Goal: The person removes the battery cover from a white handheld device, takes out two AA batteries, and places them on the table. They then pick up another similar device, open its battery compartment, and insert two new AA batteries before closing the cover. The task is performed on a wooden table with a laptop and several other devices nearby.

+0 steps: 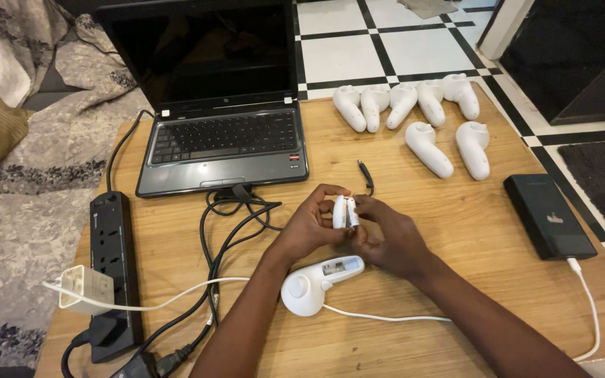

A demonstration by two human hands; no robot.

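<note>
Fingertips of my left hand [309, 225] and right hand [386, 241] pinch a small white cover [345, 211] between them, just above the wooden table [456, 231]. I judge a light, even grip best, since the smooth plastic could slip. Below lies an open white controller [316, 282], rounded and glossy, on its white cable [386, 317]. 7 matching controllers [428, 115] rest beyond, near the laptop [222, 133].

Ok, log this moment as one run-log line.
left hand: holds small white part | right hand: holds same part | below: opened white controller on wooden table | behind: laptop, seven white controllers
</note>
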